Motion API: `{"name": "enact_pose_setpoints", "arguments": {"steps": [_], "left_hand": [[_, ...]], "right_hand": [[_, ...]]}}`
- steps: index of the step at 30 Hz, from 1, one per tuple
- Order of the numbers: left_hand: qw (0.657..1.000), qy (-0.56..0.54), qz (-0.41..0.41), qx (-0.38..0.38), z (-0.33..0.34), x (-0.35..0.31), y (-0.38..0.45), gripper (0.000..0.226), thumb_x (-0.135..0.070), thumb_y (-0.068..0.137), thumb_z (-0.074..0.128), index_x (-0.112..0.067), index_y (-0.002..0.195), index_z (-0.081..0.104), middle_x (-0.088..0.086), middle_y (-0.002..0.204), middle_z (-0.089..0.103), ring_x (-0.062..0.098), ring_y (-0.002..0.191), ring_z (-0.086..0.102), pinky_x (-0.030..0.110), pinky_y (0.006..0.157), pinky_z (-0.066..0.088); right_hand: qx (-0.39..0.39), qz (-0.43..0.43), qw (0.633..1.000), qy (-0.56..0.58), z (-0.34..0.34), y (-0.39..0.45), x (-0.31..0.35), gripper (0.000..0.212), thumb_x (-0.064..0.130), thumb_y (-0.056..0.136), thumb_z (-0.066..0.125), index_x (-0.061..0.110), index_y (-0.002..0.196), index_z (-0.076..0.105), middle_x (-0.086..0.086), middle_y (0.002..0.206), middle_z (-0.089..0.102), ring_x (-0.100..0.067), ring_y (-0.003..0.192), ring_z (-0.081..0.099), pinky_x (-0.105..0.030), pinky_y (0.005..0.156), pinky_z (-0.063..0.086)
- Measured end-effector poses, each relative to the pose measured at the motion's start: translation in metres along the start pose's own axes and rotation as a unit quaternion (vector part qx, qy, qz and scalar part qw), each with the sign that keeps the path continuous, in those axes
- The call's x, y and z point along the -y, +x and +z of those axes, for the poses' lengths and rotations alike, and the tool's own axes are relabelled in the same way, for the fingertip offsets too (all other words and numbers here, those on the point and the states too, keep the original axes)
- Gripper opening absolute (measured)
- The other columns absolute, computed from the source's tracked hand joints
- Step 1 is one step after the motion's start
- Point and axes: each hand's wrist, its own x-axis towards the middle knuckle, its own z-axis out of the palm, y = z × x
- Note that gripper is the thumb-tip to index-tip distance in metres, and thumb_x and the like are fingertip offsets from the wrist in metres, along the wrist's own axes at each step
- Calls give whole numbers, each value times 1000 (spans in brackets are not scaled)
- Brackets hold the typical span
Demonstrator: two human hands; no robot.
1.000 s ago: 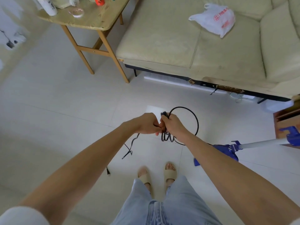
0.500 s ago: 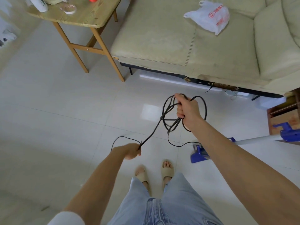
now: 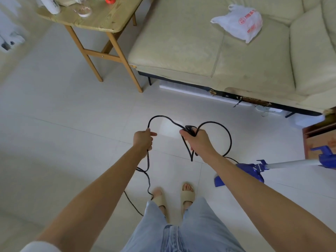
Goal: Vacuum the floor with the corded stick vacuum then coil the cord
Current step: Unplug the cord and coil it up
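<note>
A black cord (image 3: 229, 137) hangs in several loops from my right hand (image 3: 198, 141), which grips the bundle at its top. My left hand (image 3: 143, 140) holds a further stretch of the same cord, which arcs up between the two hands. Below my left hand the loose cord drops to the tiled floor and runs past my feet. The blue stick vacuum (image 3: 252, 170) lies on the floor to the right, its grey tube (image 3: 291, 163) pointing toward the right edge.
A cream sofa (image 3: 181, 51) with a white plastic bag (image 3: 240, 22) on it fills the back right. A wooden side table (image 3: 101, 22) stands at the back left. A wooden cabinet (image 3: 320, 140) is at the right edge.
My left hand has come up from low on the left to near my right hand, bringing a fresh arc of cord. My right hand has kept its hold on the coils.
</note>
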Motion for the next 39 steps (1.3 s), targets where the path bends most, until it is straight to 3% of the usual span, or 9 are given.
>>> {"name": "enact_pose_setpoints", "arguments": {"steps": [3, 6, 11, 17, 23, 25, 28, 33, 39], "left_hand": [[998, 2, -40, 40, 10, -12, -6, 32, -18, 101, 44, 3, 86, 63, 1, 53, 37, 11, 40, 28, 17, 33, 22], [982, 133, -50, 125, 22, -20, -19, 25, -11, 99, 46, -1, 79, 56, 2, 53, 35, 12, 44, 25, 16, 35, 18], [912, 288, -24, 292, 21, -35, -36, 30, 4, 91, 40, -10, 65, 42, 4, 61, 41, 11, 48, 29, 17, 41, 24], [862, 329, 45, 384, 19, -50, -47, 18, -10, 97, 48, 1, 92, 62, 1, 61, 50, 8, 50, 42, 16, 47, 37], [814, 400, 163, 389, -1, -54, -35, 31, -36, 97, 51, -17, 81, 69, -6, 69, 65, 6, 68, 64, 15, 72, 49], [774, 459, 206, 384, -13, -42, -27, 27, -35, 99, 47, -24, 81, 64, -10, 77, 67, 15, 81, 65, 27, 84, 49], [739, 527, 271, 320, -30, -20, -12, 26, -23, 102, 35, -22, 88, 58, -3, 79, 60, 22, 75, 55, 30, 72, 45], [694, 577, 318, 290, -10, -44, -14, 34, -23, 105, 31, -11, 98, 62, -7, 71, 45, 16, 67, 47, 26, 61, 33], [645, 658, 271, 278, -6, -61, -6, 35, -28, 105, 27, -12, 89, 53, -2, 75, 45, 14, 64, 44, 24, 56, 29]], "right_hand": [[10, 45, 996, 77, 14, -3, 7, 31, 19, 96, 55, 7, 67, 52, -8, 59, 47, -15, 45, 38, -26, 46, 40], [-42, 26, 989, 136, 21, 2, 20, 28, 16, 101, 46, 8, 75, 53, -6, 60, 62, -15, 46, 56, -25, 50, 50], [-15, -34, 995, 88, 23, 13, 26, 21, 10, 102, 40, 0, 92, 55, -20, 90, 71, -25, 75, 70, -33, 77, 58], [41, -72, 996, -36, 21, 8, 25, 27, 13, 99, 44, 11, 75, 55, 2, 64, 60, -10, 58, 55, -22, 61, 47], [34, -30, 998, -31, 4, 16, 25, 26, 15, 96, 48, 6, 72, 55, -5, 52, 50, -14, 43, 42, -23, 42, 36], [-9, -21, 1000, -15, -6, 22, 24, 26, 16, 95, 50, 7, 71, 55, -4, 53, 47, -14, 44, 40, -23, 42, 32], [-61, 14, 998, 7, -22, 32, 17, 27, 15, 96, 48, 8, 71, 55, -4, 57, 51, -13, 45, 46, -22, 42, 37], [145, 18, 985, -91, -16, 17, 22, 26, 16, 96, 45, 4, 73, 50, -17, 51, 60, -20, 33, 40, -24, 38, 34], [236, 51, 965, -104, -8, 13, 42, 54, 54, 91, 49, 5, 73, 57, -14, 51, 58, -24, 39, 42, -25, 47, 42]]}}
